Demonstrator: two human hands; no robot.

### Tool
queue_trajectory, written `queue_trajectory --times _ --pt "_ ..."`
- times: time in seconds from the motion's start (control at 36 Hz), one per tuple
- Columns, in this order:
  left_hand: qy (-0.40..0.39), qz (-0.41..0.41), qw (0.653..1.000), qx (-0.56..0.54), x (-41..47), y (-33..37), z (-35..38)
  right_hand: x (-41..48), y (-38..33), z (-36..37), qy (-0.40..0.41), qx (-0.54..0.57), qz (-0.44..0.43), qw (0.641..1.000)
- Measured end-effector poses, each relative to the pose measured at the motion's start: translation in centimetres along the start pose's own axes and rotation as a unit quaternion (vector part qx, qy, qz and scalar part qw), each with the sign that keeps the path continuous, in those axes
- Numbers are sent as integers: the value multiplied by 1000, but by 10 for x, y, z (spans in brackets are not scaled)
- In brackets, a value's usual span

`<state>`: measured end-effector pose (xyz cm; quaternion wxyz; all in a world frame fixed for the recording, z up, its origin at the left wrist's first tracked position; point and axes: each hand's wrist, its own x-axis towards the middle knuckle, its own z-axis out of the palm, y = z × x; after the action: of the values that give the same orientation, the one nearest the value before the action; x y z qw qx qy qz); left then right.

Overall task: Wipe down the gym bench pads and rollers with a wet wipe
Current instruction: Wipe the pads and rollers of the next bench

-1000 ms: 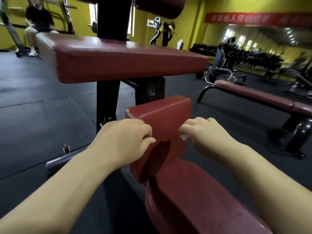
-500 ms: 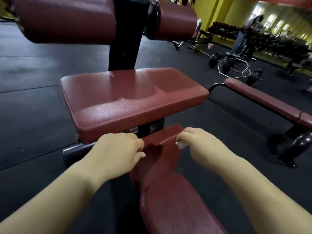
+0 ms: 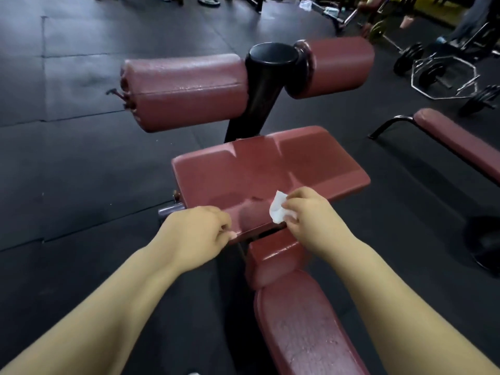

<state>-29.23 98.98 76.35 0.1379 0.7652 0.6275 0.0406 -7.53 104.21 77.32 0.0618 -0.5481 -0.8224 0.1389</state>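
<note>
Right hand (image 3: 305, 217) pinches a wet wipe (image 3: 277, 211) against the pad (image 3: 270, 169); left hand (image 3: 194, 234) curls beside its edge, perhaps touching.

1. The wet wipe (image 3: 277, 211), partly hidden inside our right hand (image 3: 307, 213).
2. Our left hand (image 3: 194, 231), curled fingers concealing its palm.
3. The long bench pad (image 3: 303, 334), cut off by the lower edge.

We read no lettering, no label, brand, number or sign on the dark red vinyl bench pad (image 3: 270, 171), black barbell plates (image 3: 430, 73) at one o'clock too blurred.
</note>
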Motion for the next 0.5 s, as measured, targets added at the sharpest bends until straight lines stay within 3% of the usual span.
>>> queue_trajectory --times 0.25,0.42,0.5 --pt "-16 -108 992 -68 -5 -46 -17 39 -33 21 -56 73 -11 996" --pt "-20 -185 976 -117 6 -66 -12 66 -46 22 -5 186 -11 982" --pt "-15 -209 969 -131 20 -70 -5 96 -42 35 42 151 -12 988"
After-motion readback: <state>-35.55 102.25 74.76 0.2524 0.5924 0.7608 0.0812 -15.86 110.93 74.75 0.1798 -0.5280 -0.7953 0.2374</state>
